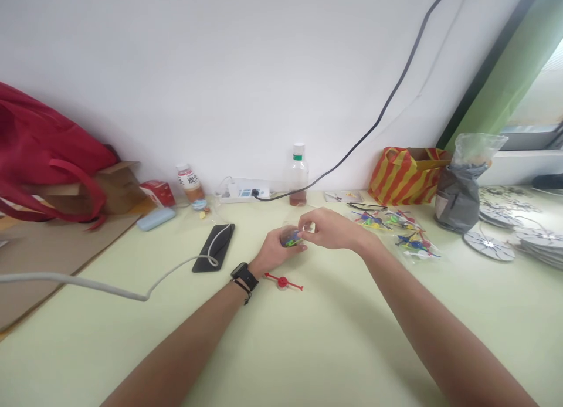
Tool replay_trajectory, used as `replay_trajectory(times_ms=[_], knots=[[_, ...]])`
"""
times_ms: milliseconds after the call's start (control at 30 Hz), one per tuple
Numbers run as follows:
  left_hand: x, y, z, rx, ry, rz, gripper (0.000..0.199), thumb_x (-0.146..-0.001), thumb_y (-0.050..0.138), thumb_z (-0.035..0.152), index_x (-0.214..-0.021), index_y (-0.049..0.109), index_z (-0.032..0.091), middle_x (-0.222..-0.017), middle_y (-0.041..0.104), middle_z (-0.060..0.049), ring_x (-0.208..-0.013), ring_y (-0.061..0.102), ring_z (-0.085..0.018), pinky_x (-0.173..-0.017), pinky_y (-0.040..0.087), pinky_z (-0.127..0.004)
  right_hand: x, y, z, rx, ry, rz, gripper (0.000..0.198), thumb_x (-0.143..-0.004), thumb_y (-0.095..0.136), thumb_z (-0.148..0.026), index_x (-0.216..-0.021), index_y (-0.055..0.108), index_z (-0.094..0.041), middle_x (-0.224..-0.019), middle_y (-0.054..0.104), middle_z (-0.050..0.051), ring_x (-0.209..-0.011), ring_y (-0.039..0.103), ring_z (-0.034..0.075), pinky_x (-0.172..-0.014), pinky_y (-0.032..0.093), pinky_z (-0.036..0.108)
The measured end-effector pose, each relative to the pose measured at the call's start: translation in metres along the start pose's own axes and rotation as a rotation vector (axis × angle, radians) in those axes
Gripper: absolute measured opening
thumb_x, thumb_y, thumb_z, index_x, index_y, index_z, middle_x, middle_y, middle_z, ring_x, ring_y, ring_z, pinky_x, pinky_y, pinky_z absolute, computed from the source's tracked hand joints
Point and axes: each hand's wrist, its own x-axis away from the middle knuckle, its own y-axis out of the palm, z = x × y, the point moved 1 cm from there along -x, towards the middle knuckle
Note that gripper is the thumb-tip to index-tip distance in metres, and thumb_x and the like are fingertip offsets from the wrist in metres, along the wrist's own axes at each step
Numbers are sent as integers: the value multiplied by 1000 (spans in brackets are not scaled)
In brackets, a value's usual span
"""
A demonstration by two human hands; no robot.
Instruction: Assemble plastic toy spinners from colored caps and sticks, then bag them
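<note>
The left hand (271, 251), a black watch with a square face (241, 271) on its wrist, grasps a small clear plastic bag of blue and green pieces (291, 237) just above the pale green counter (334, 348). The fingers of the right hand (329, 227) are bent together, with thumb and forefinger pinching the bag at its upper right side; the exact grip is too small to make out. On the counter near the left wrist lies a red plastic arrow-shaped spinner with a round hub (282, 282). To the left is a flat black rectangular slab (211, 254), with a white cable (176, 273) running across it. Behind the hands stands a clear bottle with a white cap and some brownish liquid (298, 175). Right of the right hand lie clear bags of multicoloured plastic spinners (413, 241), with grey round discs (488, 246) farther right.
</note>
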Motion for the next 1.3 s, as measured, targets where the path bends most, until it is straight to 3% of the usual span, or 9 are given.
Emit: replay_trajectory(times_ms=[233, 433, 633, 767, 833, 933, 1067, 1200, 1300], knots=[[1, 3, 4, 13, 30, -55, 39, -80, 80, 36, -113, 70, 16, -109, 74, -8, -100, 67, -24, -89, 52, -33, 3, -3, -11, 38, 11, -104, 19, -92, 64, -37, -93, 77, -24, -90, 76, 5, -84, 68, 22, -72, 43, 29], [3, 3, 6, -34, 29, -70, 44, -79, 81, 39, -115, 70, 16, -110, 75, -8, -100, 68, -26, -87, 53, -33, 5, -1, -11, 116, 20, -189, 19, -88, 68, -36, -102, 77, -26, -92, 76, 6, -87, 68, 24, -71, 42, 28], [1, 1, 2, -31, -8, -34, 46, -76, 83, 39, -116, 71, 18, -108, 76, -8, -99, 69, -25, -89, 54, -35, 2, -9, -9, 69, 62, 27, 14, -91, 62, -22, -100, 72, -23, -96, 73, 4, -82, 63, 18, -66, 37, 27], [0, 0, 1, -62, -46, -17, 47, -74, 84, 34, -116, 71, 17, -109, 76, -8, -98, 70, -25, -88, 54, -34, 4, -20, -20, 53, 54, 279, 6, -90, 61, -24, -91, 67, -21, -89, 71, 1, -73, 57, 15, -64, 34, 27], [-1, -2, 0, -113, -37, 26, 38, -74, 83, 33, -106, 73, 16, -100, 77, -6, -92, 70, -24, -83, 55, -33, 8, -22, -31, 19, 11, 319, 10, -91, 62, -27, -84, 65, -20, -84, 69, 1, -71, 55, 14, -63, 34, 27], [-3, -6, -4, -102, -29, 84, 31, -73, 82, 28, -99, 74, 15, -97, 77, -6, -91, 71, -25, -80, 56, -32, 12, -11, -47, -55, -105, 48, 18, -87, 67, -32, -74, 65, -19, -76, 67, 0, -65, 53, 12, -60, 33, 27], [-5, -9, -9, 45, -90, 118, 47, -72, 83, 29, -115, 71, 14, -115, 75, -12, -104, 70, -28, -90, 56, -38, 12, 25, -58, 36, -91, -442, 34, -77, 75, -30, -53, 54, -19, -53, 52, -2, -51, 44, 12, -51, 27, 28], [-4, -8, -11, 72, -123, 107, 51, -74, 84, 33, -119, 69, 14, -117, 73, -13, -105, 70, -28, -90, 57, -39, 6, 48, -59, 189, -92, -476, 31, -71, 66, -9, -50, 45, -19, -50, 43, -3, -50, 38, 13, -52, 23, 29], [-5, -9, -11, 46, -95, 105, 47, -74, 83, 30, -116, 70, 15, -117, 73, -13, -106, 69, -28, -92, 56, -39, 5, 40, -53, 174, -148, -428, 27, -73, 59, -4, -52, 49, -19, -53, 45, -2, -53, 38, 13, -54, 25, 29]])
